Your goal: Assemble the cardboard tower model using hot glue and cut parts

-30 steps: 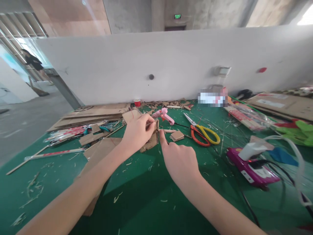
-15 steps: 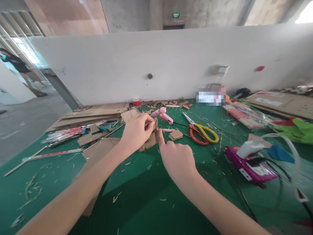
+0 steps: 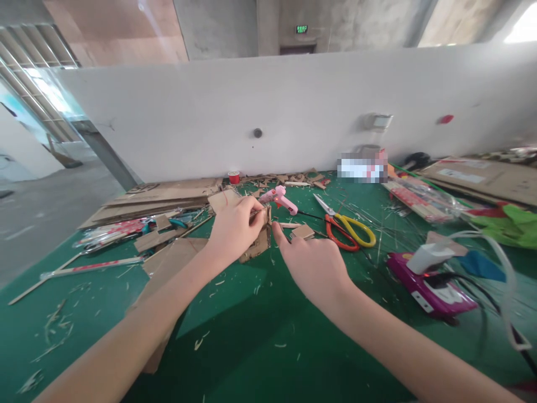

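Observation:
A small cardboard structure (image 3: 257, 249) with upright brown walls stands on the green tabletop in front of me. My left hand (image 3: 235, 226) is closed in a pinch on its upper edge, thumb against fingers, covering much of it. My right hand (image 3: 315, 262) points its index finger at the right-hand edge of the cardboard; whether the tip touches cannot be told. Its other fingers curl under, partly hidden, with nothing visible in them. Just behind the hands lies a pink hot glue gun (image 3: 285, 200). Small cardboard squares (image 3: 302, 231) and a thin wooden stick (image 3: 289, 225) lie beyond my right hand.
Scissors (image 3: 346, 224) with orange and yellow handles lie to the right, near a purple power strip (image 3: 436, 291) with plugged-in cords. Stacked cardboard (image 3: 159, 196), a flat cardboard sheet (image 3: 176, 258) and packaged sticks (image 3: 111, 229) lie left. A red cup (image 3: 234, 177) stands by the white partition (image 3: 201, 123).
My right hand has shifted slightly right, its index fingertip drawing back a little from the cardboard edge. The left hand keeps its pinch. A person at far left has mostly gone from view.

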Motion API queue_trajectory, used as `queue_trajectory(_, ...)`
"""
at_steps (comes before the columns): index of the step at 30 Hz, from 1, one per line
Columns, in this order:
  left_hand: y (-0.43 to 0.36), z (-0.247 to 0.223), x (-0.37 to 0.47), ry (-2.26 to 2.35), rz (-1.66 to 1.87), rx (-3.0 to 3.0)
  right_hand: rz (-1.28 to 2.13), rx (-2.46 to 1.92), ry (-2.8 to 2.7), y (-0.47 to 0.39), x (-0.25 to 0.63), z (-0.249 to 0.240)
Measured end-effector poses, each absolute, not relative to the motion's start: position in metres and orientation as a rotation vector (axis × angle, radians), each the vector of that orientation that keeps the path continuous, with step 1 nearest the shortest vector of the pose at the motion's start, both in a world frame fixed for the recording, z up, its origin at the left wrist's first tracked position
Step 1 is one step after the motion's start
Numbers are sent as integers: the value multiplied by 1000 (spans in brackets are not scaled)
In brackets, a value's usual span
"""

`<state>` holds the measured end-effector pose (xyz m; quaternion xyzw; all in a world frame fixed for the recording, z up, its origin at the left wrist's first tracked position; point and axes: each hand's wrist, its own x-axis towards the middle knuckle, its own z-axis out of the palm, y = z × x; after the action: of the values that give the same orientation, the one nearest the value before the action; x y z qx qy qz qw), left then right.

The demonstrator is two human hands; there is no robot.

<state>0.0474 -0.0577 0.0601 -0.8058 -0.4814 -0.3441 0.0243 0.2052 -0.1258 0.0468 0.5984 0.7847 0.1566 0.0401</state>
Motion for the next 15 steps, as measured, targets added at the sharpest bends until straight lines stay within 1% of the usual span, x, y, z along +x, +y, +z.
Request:
queue_trajectory(6, -57, 59, 46, -1474, -1068, -2510, 521, 1858, 2397, -122, 213, 48)
queue_trajectory(15, -59, 60, 47, -1478, -1063, -2519, 600, 1894, 2441, -124, 211, 29)
